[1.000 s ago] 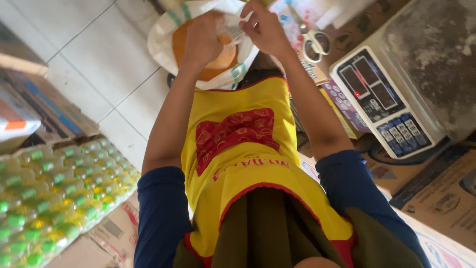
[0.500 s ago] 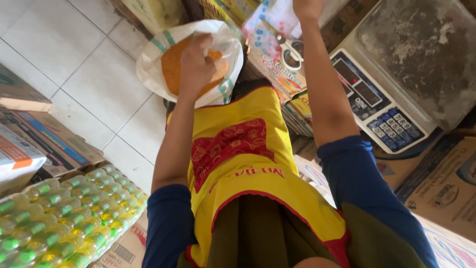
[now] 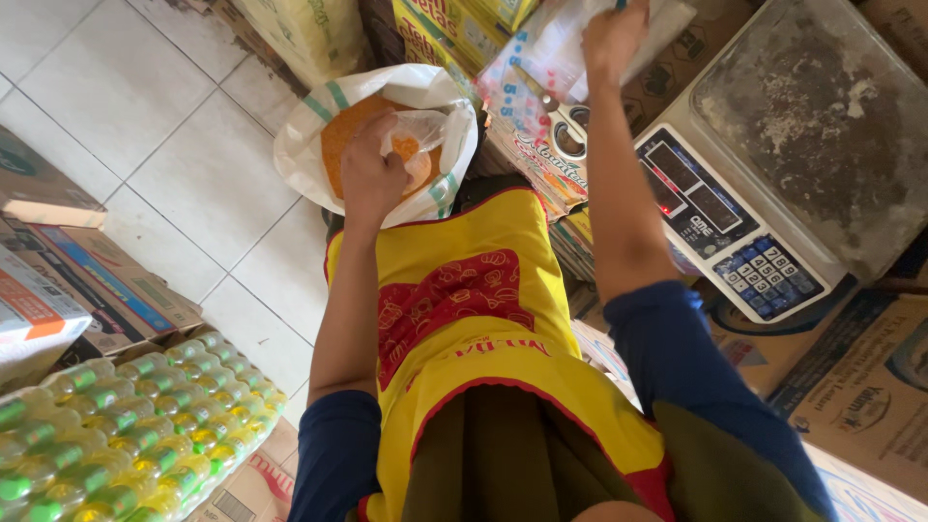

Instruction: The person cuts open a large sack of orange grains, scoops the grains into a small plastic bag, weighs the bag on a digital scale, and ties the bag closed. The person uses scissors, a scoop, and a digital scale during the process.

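While our left hand [image 3: 372, 179] gripped a small clear bag [image 3: 414, 145] inside the open sack [image 3: 300, 145], bare floor tiles [image 3: 145, 126] lay left of it; our right hand [image 3: 609, 34], beyond the sack's right rim, pinched plastic sheets [image 3: 556, 53] beside the scale [image 3: 773, 145].

A grey digital weighing scale [image 3: 773, 164] with a dusty steel pan sits on brown cardboard cartons [image 3: 851, 387]. Shrink-wrapped green-and-yellow capped bottles [image 3: 116, 425] lie beside the white tiled floor [image 3: 145, 116].
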